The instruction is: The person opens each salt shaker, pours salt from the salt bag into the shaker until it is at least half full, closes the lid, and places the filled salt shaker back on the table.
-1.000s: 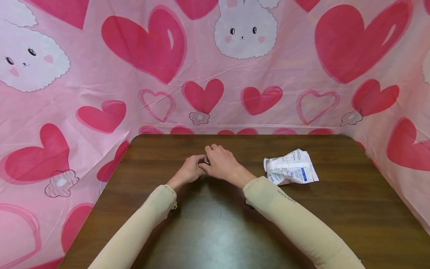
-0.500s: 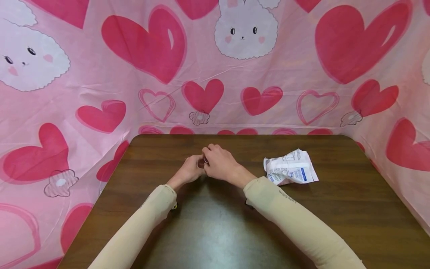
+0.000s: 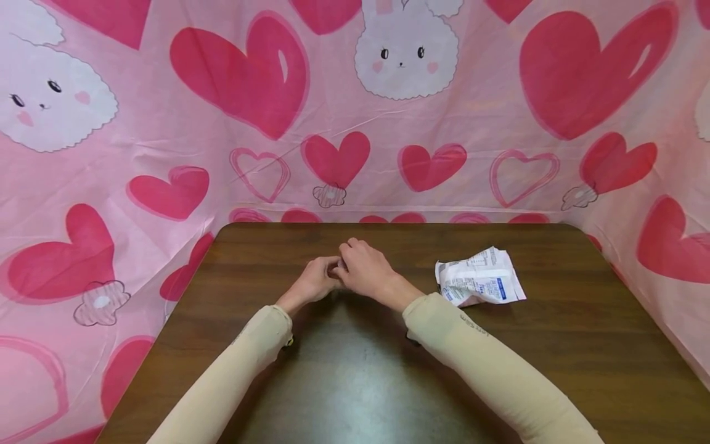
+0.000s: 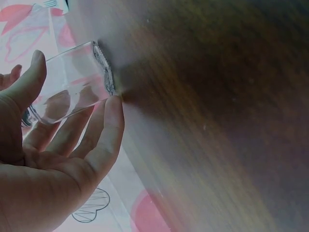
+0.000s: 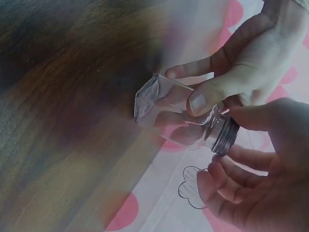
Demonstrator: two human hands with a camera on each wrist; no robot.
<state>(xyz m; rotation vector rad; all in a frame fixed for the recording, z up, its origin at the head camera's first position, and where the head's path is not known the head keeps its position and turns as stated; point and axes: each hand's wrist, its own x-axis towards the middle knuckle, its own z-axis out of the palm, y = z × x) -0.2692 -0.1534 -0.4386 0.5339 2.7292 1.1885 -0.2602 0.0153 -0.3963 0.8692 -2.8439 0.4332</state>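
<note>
I see right hand (image 3: 366, 269) has shifted fingers on cap (image 5: 227, 137), pinching it; left hand (image 3: 313, 279) grips clear bottle (image 5: 175, 116); cap still on, turning likely unfinished.

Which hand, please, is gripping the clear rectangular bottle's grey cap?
The right hand: its fingers hold the grey cap, while the left hand holds the clear bottle body.
</note>
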